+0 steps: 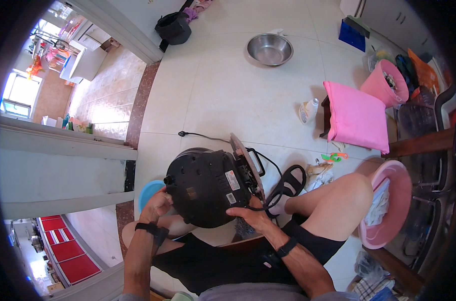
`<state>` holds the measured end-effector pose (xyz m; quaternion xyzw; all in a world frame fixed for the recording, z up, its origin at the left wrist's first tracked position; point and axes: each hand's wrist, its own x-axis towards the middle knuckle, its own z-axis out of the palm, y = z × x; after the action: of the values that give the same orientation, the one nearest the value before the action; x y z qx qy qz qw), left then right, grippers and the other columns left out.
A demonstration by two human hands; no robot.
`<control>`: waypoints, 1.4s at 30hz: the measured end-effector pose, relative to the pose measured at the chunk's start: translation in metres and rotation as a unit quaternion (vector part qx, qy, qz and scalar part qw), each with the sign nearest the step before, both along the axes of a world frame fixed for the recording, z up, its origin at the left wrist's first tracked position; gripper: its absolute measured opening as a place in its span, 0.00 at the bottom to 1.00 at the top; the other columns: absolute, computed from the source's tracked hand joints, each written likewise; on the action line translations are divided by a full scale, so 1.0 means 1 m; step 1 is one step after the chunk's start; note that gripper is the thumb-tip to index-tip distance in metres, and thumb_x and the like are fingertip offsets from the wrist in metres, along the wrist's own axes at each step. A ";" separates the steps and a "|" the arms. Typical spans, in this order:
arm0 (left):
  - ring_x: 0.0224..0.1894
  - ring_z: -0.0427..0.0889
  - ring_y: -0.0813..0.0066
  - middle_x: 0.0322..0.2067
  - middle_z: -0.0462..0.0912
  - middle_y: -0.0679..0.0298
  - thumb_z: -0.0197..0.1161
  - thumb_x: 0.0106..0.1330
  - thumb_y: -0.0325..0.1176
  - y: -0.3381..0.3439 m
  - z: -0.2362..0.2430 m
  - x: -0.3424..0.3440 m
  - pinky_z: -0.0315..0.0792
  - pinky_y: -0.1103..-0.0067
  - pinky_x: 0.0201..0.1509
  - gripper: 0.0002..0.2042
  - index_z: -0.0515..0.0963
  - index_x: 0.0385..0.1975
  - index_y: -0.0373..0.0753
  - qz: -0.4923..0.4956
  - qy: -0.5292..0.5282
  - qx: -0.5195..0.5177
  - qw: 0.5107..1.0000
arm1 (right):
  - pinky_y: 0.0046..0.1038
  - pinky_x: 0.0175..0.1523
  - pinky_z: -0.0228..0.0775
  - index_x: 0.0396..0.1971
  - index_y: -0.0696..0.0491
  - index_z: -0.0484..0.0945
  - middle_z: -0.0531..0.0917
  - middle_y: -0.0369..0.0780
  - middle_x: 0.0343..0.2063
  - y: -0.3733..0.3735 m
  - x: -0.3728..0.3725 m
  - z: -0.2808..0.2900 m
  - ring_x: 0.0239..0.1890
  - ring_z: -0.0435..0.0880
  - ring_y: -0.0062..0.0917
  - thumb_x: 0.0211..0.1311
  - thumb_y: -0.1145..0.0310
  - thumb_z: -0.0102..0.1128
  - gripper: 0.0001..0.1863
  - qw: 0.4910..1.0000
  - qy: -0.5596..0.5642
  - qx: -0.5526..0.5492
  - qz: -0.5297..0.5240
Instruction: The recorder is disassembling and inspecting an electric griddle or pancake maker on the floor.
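Between my knees I hold a round black electric appliance [200,188] with a hinged part, a black handle [256,163] and white labels on its underside; it looks like an electric griddle. Its underside is tilted up toward me. My left hand [159,204] grips its left edge, with some fingers hidden. At its lower right my right hand [252,214] clasps the rim, thumb on the underside. A black power cord [208,136] trails across the floor behind it, ending in a plug [182,133]. Another loop of cord hangs by my right hand.
A light-blue basin [148,190] stands beside my left hand. Ahead on the tiles sit a steel bowl [269,48] and a white bottle [308,111]. To the right are a pink-covered stool [358,116], green-and-orange scissors [334,157], a pink tub [397,220] with cloth and a pink bucket [388,90].
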<state>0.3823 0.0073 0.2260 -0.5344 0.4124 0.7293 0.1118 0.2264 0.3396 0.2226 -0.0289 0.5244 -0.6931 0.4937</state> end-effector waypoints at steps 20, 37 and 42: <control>0.34 0.77 0.65 0.34 0.78 0.65 0.49 0.46 0.13 0.008 -0.017 -0.004 0.74 0.69 0.38 0.32 0.72 0.55 0.47 0.009 0.002 0.043 0.999 | 0.22 0.42 0.75 0.45 0.55 0.81 0.85 0.33 0.37 0.006 -0.012 0.012 0.37 0.82 0.17 0.50 0.74 0.72 0.19 0.998 -0.001 0.061 0.018; 0.32 0.74 0.69 0.31 0.75 0.68 0.49 0.44 0.15 0.009 -0.013 -0.014 0.68 0.74 0.36 0.30 0.73 0.50 0.49 0.030 -0.018 0.017 0.999 | 0.24 0.44 0.75 0.47 0.56 0.80 0.84 0.33 0.38 0.004 -0.019 0.008 0.40 0.80 0.18 0.52 0.68 0.73 0.21 0.997 0.015 0.074 0.030; 0.31 0.73 0.70 0.29 0.74 0.69 0.51 0.43 0.16 0.007 -0.021 -0.018 0.66 0.76 0.34 0.29 0.72 0.49 0.50 0.020 -0.024 0.019 0.999 | 0.24 0.44 0.75 0.45 0.56 0.81 0.84 0.34 0.38 0.002 -0.026 0.012 0.40 0.80 0.18 0.52 0.69 0.73 0.19 0.998 0.007 0.064 0.006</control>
<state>0.3646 0.0146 0.2046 -0.5573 0.3848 0.7263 0.1172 0.2008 0.3412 0.2350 -0.0051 0.5713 -0.6547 0.4949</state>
